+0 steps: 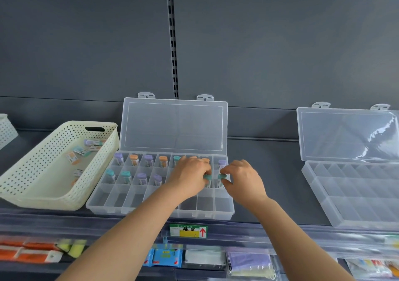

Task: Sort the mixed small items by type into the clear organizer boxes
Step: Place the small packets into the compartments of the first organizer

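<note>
Left hand [190, 172] pinches a teal-capped vial [208, 177], and right hand [241, 177] pinches a second teal-capped vial [221, 176]. Both stand upright in adjacent middle-row compartments near the right end of the open organizer box [129, 212]. Other capped vials [141, 178] stand in its back 2 rows. Cream basket [43, 172], just left, holds loose vials [79, 151]. Second organizer box [345, 194] well apart on the right, lid up.
</note>
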`<state>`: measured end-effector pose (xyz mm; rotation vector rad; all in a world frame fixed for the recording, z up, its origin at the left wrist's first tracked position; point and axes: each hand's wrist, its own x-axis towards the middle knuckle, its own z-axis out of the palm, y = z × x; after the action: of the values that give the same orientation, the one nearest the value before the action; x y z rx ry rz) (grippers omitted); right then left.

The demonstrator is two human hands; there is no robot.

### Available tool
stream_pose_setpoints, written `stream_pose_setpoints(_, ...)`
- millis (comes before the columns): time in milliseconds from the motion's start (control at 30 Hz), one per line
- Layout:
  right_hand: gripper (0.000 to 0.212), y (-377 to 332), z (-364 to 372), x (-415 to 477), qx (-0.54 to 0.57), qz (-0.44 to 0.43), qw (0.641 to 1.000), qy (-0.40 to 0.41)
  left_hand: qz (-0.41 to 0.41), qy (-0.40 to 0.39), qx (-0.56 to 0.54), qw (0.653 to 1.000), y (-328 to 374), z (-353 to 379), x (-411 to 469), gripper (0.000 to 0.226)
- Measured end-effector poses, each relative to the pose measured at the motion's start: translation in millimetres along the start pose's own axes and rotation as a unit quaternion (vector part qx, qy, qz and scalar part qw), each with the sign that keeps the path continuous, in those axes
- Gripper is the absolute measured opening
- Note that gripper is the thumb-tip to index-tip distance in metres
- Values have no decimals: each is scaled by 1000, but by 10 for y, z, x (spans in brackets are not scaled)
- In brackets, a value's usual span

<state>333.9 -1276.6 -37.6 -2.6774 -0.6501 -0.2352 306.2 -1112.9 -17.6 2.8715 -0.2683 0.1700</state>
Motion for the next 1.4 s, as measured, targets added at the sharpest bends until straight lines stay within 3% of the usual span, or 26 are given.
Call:
stream_pose_setpoints(267, 28, -123, -17, 21, 21, -7, 999, 35, -9, 21, -4, 1000, -83, -154, -64, 23)
stream_pose_setpoints(467, 28, -478, -51, 257, 5, -51, 998, 19, -60, 54, 81, 993, -516, -498, -244, 24)
stream_pose_setpoints(733, 34, -1427, 257, 727, -12, -136, 989, -61, -172, 35, 186, 967, -1436, -949, -753, 21)
stream_pose_setpoints(833, 31, -1871, 431, 932, -19, -172, 982, -77, -212, 24, 207, 955, -1849, -1061, -911, 32)
stream_pose_setpoints(967, 33, -2434, 684, 1254, -33, -206, 973, -96, -241, -37, 218, 945, -2427, -1133, -1039, 30)
stream_pose_setpoints(1200, 33, -3102, 1172, 1829, -166, -200, 955, -145, -214, -153, 175, 949, -3213, -1102, -964, 31)
stream_pose_setpoints(1400, 26, -3277, 1557, 2130, -200, -129, 947, -216, -152, -161, 143, 965, -3568, -944, -814, 34)
